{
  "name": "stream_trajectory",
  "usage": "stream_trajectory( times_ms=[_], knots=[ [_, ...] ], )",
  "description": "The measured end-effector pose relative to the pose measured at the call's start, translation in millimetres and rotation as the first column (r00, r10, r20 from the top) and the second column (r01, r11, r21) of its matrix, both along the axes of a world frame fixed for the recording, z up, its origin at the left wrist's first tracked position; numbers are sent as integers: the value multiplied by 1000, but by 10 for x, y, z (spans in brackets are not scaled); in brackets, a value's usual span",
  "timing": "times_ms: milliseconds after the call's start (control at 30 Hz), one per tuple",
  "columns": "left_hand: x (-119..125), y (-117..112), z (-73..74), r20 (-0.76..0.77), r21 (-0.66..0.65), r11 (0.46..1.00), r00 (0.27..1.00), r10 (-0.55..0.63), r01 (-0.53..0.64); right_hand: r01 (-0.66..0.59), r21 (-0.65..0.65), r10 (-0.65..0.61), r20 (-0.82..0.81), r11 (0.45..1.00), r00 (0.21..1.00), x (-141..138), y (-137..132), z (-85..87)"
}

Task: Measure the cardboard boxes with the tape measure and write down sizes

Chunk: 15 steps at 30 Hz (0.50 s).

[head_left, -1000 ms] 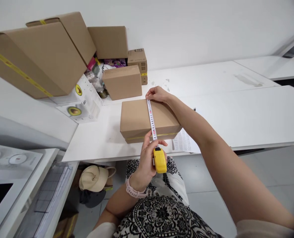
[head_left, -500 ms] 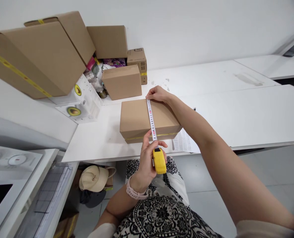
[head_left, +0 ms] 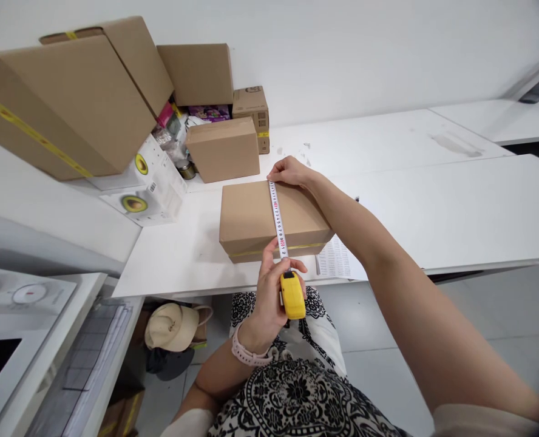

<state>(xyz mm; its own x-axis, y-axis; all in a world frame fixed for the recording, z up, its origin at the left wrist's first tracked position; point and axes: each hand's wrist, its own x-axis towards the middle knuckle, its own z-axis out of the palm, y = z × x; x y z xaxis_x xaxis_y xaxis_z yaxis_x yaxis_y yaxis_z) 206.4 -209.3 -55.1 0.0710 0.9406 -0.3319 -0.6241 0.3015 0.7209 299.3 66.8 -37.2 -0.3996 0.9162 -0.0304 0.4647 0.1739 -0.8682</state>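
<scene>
A closed cardboard box [head_left: 246, 212] with a yellow tape strip along its near side sits on the white table [head_left: 169, 261]. Across its top runs the white blade of a yellow tape measure [head_left: 293, 296], drawn out past the near edge. My left hand [head_left: 272, 288] is closed round the tape measure's case in front of the box, its fingers near the blade. At the far edge of the box my right hand [head_left: 290, 171] pinches the blade's end against the cardboard. Printed paper [head_left: 337, 258] lies partly under the box's right side.
Several cardboard boxes [head_left: 224, 149] and a white carton with avocado pictures [head_left: 153, 188] stand at the back left. A white appliance with dials [head_left: 23, 297] is at the lower left. Caps [head_left: 172, 328] lie below the table, and a wall rises behind it.
Almost nothing differs. The view has shifted very slightly, while both hands, the tape measure and the box keep their places.
</scene>
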Motion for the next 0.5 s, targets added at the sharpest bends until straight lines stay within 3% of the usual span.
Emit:
stream_trajectory(
  times_ms=[300,500],
  knots=[
    [-3,5,-9,4,3,1000,1000,-2,2,21,-41,-24,-85,999,996,239,-565,142],
    [-3,-6,-26,12,14,1000,1000,-11,11,17,-16,-18,-71,1000,997,246,-611,137]
  ],
)
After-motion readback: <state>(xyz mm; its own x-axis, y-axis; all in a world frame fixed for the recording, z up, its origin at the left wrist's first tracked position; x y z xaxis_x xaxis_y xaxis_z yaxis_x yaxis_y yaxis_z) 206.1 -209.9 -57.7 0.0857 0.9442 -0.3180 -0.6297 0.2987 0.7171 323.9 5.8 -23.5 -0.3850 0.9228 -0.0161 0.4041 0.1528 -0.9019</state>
